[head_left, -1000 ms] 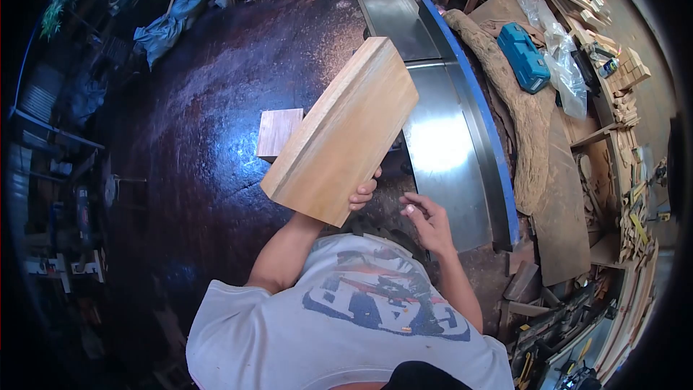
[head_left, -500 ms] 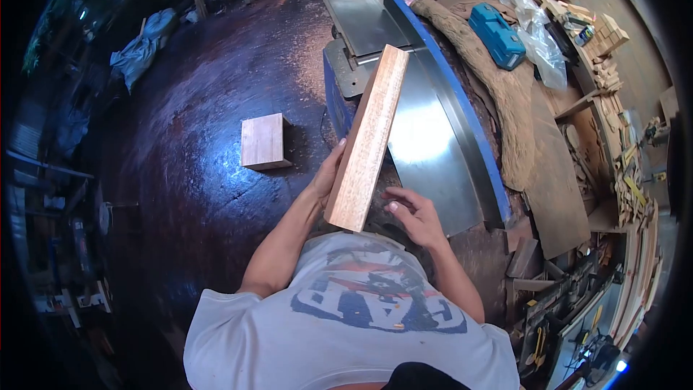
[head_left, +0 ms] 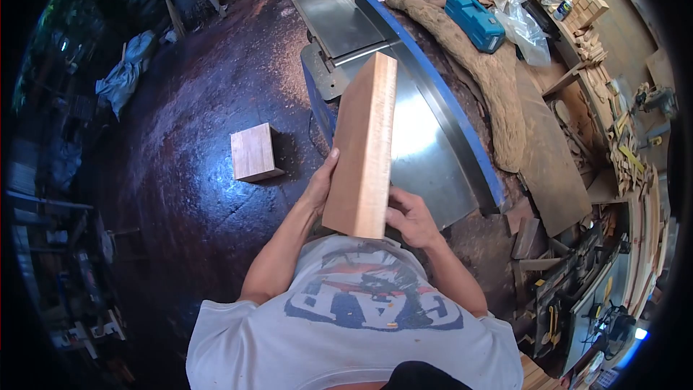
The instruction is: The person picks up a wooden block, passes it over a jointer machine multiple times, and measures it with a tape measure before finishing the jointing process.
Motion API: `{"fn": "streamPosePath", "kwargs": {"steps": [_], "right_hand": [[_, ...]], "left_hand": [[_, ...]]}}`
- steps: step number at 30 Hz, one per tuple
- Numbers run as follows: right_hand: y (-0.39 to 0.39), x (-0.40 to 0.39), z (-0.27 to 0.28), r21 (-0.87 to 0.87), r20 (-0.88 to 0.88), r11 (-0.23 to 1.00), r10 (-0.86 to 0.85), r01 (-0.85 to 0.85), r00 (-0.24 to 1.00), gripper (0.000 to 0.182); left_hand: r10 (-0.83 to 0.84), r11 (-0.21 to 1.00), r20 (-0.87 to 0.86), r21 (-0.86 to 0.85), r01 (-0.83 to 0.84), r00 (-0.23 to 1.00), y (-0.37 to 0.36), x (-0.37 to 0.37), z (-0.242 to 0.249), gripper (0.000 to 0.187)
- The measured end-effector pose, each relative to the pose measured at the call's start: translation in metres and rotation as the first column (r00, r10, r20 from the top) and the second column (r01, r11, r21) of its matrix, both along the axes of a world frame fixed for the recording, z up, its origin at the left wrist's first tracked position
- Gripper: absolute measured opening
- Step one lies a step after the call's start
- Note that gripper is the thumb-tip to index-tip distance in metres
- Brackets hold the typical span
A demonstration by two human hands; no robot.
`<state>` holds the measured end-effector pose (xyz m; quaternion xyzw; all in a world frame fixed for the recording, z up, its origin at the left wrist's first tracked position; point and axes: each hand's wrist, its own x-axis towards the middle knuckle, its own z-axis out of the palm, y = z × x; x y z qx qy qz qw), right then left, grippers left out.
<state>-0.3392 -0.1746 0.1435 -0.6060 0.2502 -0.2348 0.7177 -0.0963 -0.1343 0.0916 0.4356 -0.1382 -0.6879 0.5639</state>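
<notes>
A thick wooden board [head_left: 364, 152] is held up on edge in front of my shirt, its far end over the metal bed of a jointer machine [head_left: 419, 130]. My left hand [head_left: 320, 184] grips the board's left face, thumb on the wood and fingers hidden beneath. On the right, my right hand [head_left: 413, 218] is curled against the board near its close end, its fingertips partly hidden behind the wood.
A small wooden box or stool [head_left: 253, 152] stands on the dark floor [head_left: 180, 195] at left. Beyond the jointer's blue fence [head_left: 440, 94] lie a rough log [head_left: 498, 94], a teal case [head_left: 475, 20] and plastic wrap [head_left: 523, 25]. Wood pieces line the right side.
The board has rotated, showing more of its broad left face. My right hand has moved in from beside the board to touch it. The whole view has shifted slightly.
</notes>
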Motion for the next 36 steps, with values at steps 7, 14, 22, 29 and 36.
{"fn": "streamPosePath", "kwargs": {"steps": [7,14,22,29,36], "right_hand": [[-0.001,-0.019,-0.035,0.224,0.066,0.969,-0.118,0.101,0.991,0.064],[0.003,-0.007,0.009,-0.156,0.031,0.988,-0.011,0.015,0.999,0.068],[0.025,0.011,0.038,-0.331,-0.048,0.942,0.034,-0.048,0.998,0.094],[0.030,0.022,0.040,-0.592,-0.135,0.800,0.012,-0.091,0.991,0.098],[0.034,0.020,0.035,-0.552,-0.144,0.832,-0.020,-0.064,0.989,0.099]], "left_hand": [[0.037,0.999,0.218,-0.017,-0.034,0.975,0.002,0.002,0.001,0.080],[-0.002,0.999,0.041,0.052,0.000,0.999,0.006,-0.001,-0.020,0.075],[-0.018,0.999,-0.132,0.038,0.023,0.991,0.014,-0.008,-0.036,0.061],[0.017,0.999,-0.158,-0.047,-0.025,0.987,0.028,-0.012,-0.047,0.043],[-0.115,0.950,0.515,-0.193,0.246,0.849,0.031,-0.013,-0.036,0.055]]}}
